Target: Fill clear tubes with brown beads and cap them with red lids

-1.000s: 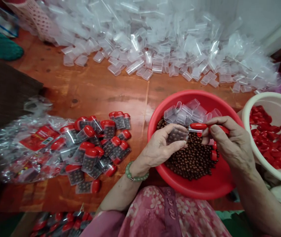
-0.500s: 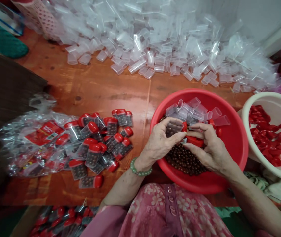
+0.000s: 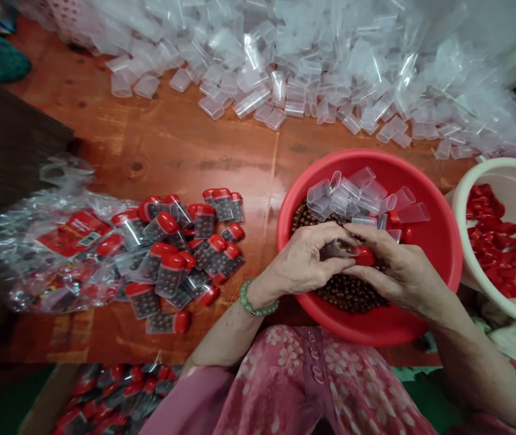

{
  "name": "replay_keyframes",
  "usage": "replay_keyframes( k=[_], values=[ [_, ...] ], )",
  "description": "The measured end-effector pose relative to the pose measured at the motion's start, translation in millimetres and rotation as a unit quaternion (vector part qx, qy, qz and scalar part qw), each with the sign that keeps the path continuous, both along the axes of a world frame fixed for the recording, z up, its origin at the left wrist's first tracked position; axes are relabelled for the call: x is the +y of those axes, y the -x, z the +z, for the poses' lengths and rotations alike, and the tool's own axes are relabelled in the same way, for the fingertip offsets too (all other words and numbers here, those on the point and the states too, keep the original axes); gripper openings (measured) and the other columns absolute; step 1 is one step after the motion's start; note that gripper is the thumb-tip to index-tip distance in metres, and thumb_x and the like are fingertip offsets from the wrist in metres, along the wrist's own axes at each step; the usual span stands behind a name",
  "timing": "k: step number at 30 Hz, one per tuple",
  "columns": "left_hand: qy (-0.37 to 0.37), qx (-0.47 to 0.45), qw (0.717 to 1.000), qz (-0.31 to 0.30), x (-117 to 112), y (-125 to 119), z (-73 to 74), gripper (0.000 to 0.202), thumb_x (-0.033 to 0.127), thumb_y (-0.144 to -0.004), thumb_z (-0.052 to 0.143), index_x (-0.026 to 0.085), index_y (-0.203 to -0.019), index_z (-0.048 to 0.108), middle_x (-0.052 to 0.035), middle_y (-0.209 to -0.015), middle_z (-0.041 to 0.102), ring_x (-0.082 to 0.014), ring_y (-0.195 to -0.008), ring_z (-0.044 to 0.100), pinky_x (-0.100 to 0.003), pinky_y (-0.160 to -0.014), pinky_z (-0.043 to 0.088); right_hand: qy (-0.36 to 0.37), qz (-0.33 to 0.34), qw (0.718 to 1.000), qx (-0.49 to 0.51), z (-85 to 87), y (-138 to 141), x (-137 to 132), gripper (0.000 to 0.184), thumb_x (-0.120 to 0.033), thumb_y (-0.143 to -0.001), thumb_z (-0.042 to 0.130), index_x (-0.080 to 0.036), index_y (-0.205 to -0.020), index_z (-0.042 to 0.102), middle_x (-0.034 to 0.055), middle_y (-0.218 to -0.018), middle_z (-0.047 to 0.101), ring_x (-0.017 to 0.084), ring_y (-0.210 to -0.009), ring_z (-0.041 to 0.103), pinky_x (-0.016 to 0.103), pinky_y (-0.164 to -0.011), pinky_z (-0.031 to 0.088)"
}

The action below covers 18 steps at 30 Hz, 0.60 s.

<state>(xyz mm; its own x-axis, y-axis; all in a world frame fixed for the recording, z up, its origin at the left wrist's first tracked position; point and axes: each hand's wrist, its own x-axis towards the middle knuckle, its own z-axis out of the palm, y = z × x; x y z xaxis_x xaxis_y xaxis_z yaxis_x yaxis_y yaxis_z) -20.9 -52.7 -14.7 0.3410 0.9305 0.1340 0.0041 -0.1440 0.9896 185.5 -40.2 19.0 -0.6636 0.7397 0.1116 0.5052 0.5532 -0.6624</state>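
Observation:
Over the red basin (image 3: 454, 260) my two hands are close together, nearly touching. My left hand (image 3: 303, 260), with a green bead bracelet at the wrist, is closed on a small clear plastic box (image 3: 336, 249), mostly covered by its fingers. My right hand (image 3: 403, 272) pinches a red cap (image 3: 365, 255) at the right end of that box. How far the cap sits on it cannot be told. Below the hands lie many shiny brown balls (image 3: 351, 294). Empty clear boxes (image 3: 353, 192) rest on the basin's far side.
On the wooden table (image 3: 149, 151), several filled, red-capped boxes (image 3: 170, 275) lie left, beside a crinkled plastic bag (image 3: 17, 254). A big heap of clear boxes (image 3: 276, 90) covers the back. At right, a white bucket (image 3: 460, 235) holds red caps (image 3: 498, 241).
My hands have drawn together and slightly lower in the basin. The red cap in my right hand has come against the box in my left. The view has shifted a little.

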Motion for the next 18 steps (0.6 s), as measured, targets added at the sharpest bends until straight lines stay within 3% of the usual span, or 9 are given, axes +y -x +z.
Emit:
replay_keyframes(
  k=[2,5,9,13,16,18],
  values=[
    [0.021,0.0,1.0,0.005,1,0,1.7,0.012,0.02,-0.081,0.072,0.015,-0.091,0.072,-0.0044,-0.091,0.071,-0.0155,-0.084,0.065,-0.028,-0.081,0.05,-0.037,0.023,0.999,0.013,1.2,1,0,0.061,-0.018,-0.094,0.066,-0.03,-0.151,0.048,0.0062,-0.139,0.068,0.022,-0.12,0.07,0.032,-0.103,0.058],
    [0.094,-0.033,0.995,0.014,1,-1,5.6,0.016,0.026,-0.081,0.074,0.014,-0.092,0.073,-0.0034,-0.088,0.072,-0.0143,-0.08,0.064,-0.026,-0.077,0.05,-0.053,0.006,0.998,0.043,0.6,3,0,0.059,-0.016,-0.091,0.07,-0.032,-0.146,0.055,0.0039,-0.13,0.074,0.022,-0.112,0.074,0.031,-0.098,0.061],
    [0.18,-0.124,0.976,0.011,0,-1,9.5,0.024,0.032,-0.084,0.074,0.015,-0.1,0.071,-0.0042,-0.09,0.074,-0.0146,-0.082,0.069,-0.026,-0.08,0.052,0.036,-0.088,0.989,0.11,0.2,1,4,0.042,-0.02,-0.086,0.077,-0.034,-0.125,0.071,-0.0001,-0.113,0.08,0.02,-0.097,0.078,0.032,-0.089,0.063],
    [0.226,-0.181,0.957,-0.022,-1,0,8.5,0.028,0.035,-0.087,0.072,0.015,-0.106,0.068,-0.0037,-0.082,0.072,-0.0128,-0.075,0.069,-0.025,-0.075,0.053,0.151,-0.222,0.936,0.23,5.3,3,14,0.024,-0.028,-0.083,0.08,-0.031,-0.107,0.076,-0.0011,-0.092,0.08,0.018,-0.08,0.077,0.029,-0.074,0.064],
    [0.244,-0.225,0.943,-0.038,-2,1,6.5,0.03,0.035,-0.084,0.077,0.015,-0.104,0.068,-0.0041,-0.084,0.072,-0.0128,-0.077,0.07,-0.024,-0.075,0.053,0.174,-0.244,0.903,0.309,9.6,16,20,0.02,-0.034,-0.081,0.082,-0.03,-0.098,0.073,0.0002,-0.091,0.08,0.021,-0.085,0.078,0.037,-0.083,0.064],
    [0.255,-0.248,0.934,-0.039,-2,0,5.9,0.032,0.036,-0.081,0.08,0.015,-0.101,0.067,-0.0036,-0.083,0.072,-0.0125,-0.077,0.07,-0.024,-0.076,0.054,0.18,-0.236,0.897,0.327,9.9,30,20,0.021,-0.036,-0.081,0.082,-0.03,-0.097,0.071,0.0011,-0.093,0.08,0.023,-0.087,0.078,0.041,-0.084,0.065]
  ],
)
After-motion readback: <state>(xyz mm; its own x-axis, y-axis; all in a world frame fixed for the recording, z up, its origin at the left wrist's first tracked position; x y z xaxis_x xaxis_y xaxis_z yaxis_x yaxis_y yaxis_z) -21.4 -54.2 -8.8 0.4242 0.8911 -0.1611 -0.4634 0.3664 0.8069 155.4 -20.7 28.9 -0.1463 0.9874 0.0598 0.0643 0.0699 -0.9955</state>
